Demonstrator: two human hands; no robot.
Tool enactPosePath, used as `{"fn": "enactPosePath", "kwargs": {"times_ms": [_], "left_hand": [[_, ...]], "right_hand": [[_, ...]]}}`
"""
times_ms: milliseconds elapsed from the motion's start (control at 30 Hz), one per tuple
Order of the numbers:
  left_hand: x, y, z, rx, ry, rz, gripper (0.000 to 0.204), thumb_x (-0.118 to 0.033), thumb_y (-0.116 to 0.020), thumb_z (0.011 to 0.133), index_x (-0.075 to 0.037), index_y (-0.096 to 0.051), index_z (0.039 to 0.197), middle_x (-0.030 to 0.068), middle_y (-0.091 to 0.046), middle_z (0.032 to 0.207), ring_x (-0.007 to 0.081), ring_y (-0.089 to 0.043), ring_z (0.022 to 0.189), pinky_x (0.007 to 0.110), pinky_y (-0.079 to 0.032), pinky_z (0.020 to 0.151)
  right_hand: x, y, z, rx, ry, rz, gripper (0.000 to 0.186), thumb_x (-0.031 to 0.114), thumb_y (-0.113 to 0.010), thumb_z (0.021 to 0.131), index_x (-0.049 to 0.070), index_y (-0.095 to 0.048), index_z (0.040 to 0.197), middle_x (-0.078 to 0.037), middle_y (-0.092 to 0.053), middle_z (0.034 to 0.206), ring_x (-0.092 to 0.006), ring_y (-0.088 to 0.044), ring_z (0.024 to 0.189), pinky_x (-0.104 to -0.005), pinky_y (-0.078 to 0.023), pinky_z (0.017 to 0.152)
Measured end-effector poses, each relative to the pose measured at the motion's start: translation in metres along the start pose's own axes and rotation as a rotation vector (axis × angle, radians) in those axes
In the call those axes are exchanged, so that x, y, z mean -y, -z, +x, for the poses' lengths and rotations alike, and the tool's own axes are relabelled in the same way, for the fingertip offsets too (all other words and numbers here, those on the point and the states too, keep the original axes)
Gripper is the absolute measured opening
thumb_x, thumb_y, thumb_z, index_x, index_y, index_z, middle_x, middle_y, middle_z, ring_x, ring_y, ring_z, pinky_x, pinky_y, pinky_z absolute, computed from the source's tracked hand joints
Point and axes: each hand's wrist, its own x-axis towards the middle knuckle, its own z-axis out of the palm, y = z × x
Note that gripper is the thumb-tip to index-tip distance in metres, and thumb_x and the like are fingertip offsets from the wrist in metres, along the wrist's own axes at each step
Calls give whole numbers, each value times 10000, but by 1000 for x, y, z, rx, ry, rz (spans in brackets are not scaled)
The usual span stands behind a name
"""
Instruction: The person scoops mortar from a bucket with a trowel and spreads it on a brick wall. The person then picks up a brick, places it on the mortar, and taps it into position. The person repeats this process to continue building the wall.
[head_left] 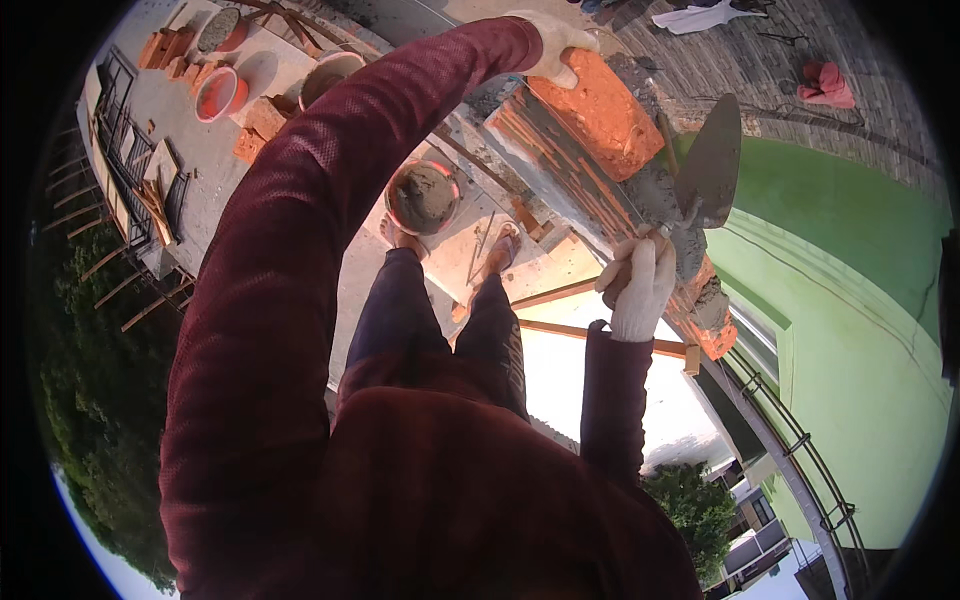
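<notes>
Brick (600, 115), orange, head view: lies atop the brick wall (565, 170), next to grey mortar (650, 195). L hand (555, 48), white-gloved, is clasped on its far end, thumb on the upper face. R hand (640, 285), also gloved, looks curled round the handle of a trowel (712, 165), blade by the mortar. Brick's prob. heavy for its size, stiff, rough so not slippery; corners may chip. Best hold: across the width nr one end, fingers clear of mortar.
</notes>
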Motion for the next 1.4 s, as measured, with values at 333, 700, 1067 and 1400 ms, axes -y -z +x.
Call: {"fn": "enactPosePath", "kwargs": {"times_ms": [333,700,1067,1400], "left_hand": [[8,-11,6,-2,115,-33,699,-383,-783,794,-285,-553,1447,81,-724,1067,312,-689,1032,439,-537,899],[21,-20,11,-135,-92,-77,673,-304,-841,746,-166,-613,1364,155,-605,1337,367,-551,1251,463,-436,1058],[-62,-37,-39,-153,-138,332,595,-305,-740,870,-201,-560,1427,93,-578,1411,285,-557,1294,450,-458,1070],[-78,-57,-53,-31,-67,345,667,-38,-715,772,-181,-552,1403,98,-445,1531,304,-407,1444,482,-326,1208]], "right_hand": [[36,-26,2,51,62,-269,562,254,-484,984,-144,-415,1375,-69,-514,741,-107,-475,511,-277,-418,465],[-26,-18,38,130,572,-819,290,156,-465,1007,-52,-533,1196,-295,-578,1164,-390,-666,792,-428,-548,715],[25,-11,41,145,258,-600,506,283,-500,1006,-76,-491,1362,-308,-674,973,-444,-704,936,-433,-548,796],[20,-6,58,191,407,-686,480,338,-477,1012,-9,-503,1342,-360,-650,1039,-545,-635,970,-565,-514,832]]}}
